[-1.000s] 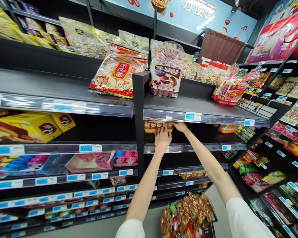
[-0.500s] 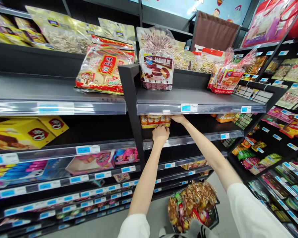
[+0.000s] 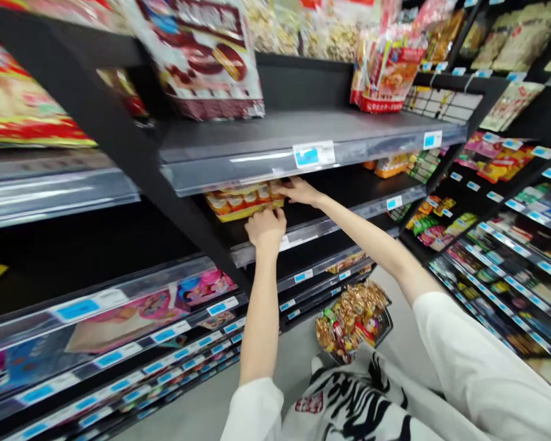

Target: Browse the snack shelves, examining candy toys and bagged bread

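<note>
A multipack of orange-and-white cups or jars on a yellow base (image 3: 241,203) sits on the shelf under the top one, against the dark upright, its top partly hidden by the shelf above. My left hand (image 3: 266,229) is at its front lower right edge, fingers curled against it and their tips hidden. At the pack's right end, my right hand (image 3: 300,191) reaches in under the upper shelf. Its fingers are stretched out and touch the pack's side.
Above stand a chocolate pie bag (image 3: 213,58) and a red snack bag (image 3: 390,70). The upper shelf's clear front strip (image 3: 239,174) hangs just over my hands. A black basket (image 3: 386,327) of gold-wrapped goods stands on the floor. More stocked shelves (image 3: 509,245) line the right.
The view has moved closer and tilted down to the right. Both hands remain at the pack; the right hand's fingers, hidden before under the shelf edge, now show.
</note>
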The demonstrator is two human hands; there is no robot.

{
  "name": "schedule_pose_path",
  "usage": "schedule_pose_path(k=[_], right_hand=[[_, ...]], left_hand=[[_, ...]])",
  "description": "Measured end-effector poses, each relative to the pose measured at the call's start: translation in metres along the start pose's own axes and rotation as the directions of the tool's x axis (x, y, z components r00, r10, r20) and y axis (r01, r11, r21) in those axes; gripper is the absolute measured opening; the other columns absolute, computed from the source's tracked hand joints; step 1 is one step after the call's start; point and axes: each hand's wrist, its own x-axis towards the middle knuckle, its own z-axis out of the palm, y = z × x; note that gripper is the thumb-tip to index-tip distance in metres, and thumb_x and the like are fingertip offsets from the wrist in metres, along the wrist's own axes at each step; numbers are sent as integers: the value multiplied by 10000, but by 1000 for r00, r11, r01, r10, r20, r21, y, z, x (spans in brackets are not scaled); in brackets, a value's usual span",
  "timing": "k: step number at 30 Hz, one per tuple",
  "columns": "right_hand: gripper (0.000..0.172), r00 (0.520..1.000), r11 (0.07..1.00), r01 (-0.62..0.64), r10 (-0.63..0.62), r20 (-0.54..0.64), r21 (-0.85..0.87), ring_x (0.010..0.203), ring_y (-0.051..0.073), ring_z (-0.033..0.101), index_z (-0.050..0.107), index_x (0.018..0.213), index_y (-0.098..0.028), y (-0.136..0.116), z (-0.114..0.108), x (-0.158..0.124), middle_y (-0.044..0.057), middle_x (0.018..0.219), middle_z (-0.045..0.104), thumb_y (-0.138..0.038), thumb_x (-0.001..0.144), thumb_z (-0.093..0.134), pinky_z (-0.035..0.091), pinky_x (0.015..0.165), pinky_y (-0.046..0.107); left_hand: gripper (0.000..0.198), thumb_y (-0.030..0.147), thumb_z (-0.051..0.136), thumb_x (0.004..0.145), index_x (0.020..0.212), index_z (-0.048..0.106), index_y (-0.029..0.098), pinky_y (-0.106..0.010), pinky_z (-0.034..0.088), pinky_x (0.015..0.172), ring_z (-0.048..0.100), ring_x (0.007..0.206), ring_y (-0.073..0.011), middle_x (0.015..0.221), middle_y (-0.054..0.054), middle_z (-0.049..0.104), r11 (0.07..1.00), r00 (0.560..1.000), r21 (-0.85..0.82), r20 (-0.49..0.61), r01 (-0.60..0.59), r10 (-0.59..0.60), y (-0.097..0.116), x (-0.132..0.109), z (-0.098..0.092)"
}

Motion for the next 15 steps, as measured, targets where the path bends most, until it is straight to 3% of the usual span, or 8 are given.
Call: schedule_pose_path(k=[3, 6, 8, 11, 13, 15], right_hand=[[887, 1000, 1000, -14, 14, 3, -21, 1453, 283, 494, 266, 1623, -172, 13, -9, -24, 154, 1625, 460, -532, 939, 701, 454, 1196, 495], [771, 997, 994, 66, -70, -42, -90, 1517, 321, 411, 313, 1620, -215, 11, -20, -70, 92, 1648, 428, -546, 984, 597, 377, 1226, 557], [698, 994, 993, 78, -84, -66, -92, 1467, 312, 476, 349, 1597, -210, 4, -30, -110, 72, 1607, 475, -534, 1007, 532, 440, 1165, 555], [585, 988, 991, 128, -124, -96, 30, 1313, 225, 617, 461, 1491, -157, 3, -45, -171, 66, 1466, 605, -441, 995, 582, 527, 1087, 420], [457, 991, 975, 128, -121, -51, 183, 1212, 190, 673, 548, 1380, -142, 19, -51, -210, 68, 1325, 693, -374, 990, 601, 548, 1048, 357], [360, 999, 941, -1, -15, 44, 339, 1054, 183, 735, 616, 1263, -161, 50, -50, -246, 54, 1150, 767, -376, 973, 621, 582, 967, 337]], left_hand=[[457, 433, 379, 1024, 1148, 717, 152, -534, 521, 935, 697, 1054, -390, 1032, -189, 749, 1000, 998, -5, -58, 12, -12, -1, 0, 6], [455, 419, 386, 1024, 1158, 707, 126, -548, 515, 964, 694, 1073, -384, 1050, -184, 747, 999, 995, -32, -95, 4, -7, -2, -1, 8], [445, 399, 387, 1035, 1156, 697, 104, -554, 513, 970, 694, 1073, -365, 1073, -176, 746, 999, 992, -48, -126, -14, 8, -3, -3, 8], [410, 366, 404, 1044, 1156, 674, 78, -540, 514, 976, 676, 1115, -337, 1100, -157, 740, 996, 982, -63, -185, -59, 46, -4, -5, 8], [388, 342, 417, 1044, 1178, 653, 64, -547, 504, 991, 655, 1154, -331, 1114, -149, 727, 995, 976, -56, -206, -79, 66, -4, -5, 10], [378, 317, 417, 1044, 1205, 634, 53, -579, 480, 1014, 636, 1179, -334, 1120, -146, 712, 995, 976, -44, -203, -87, 77, -5, -3, 12]])
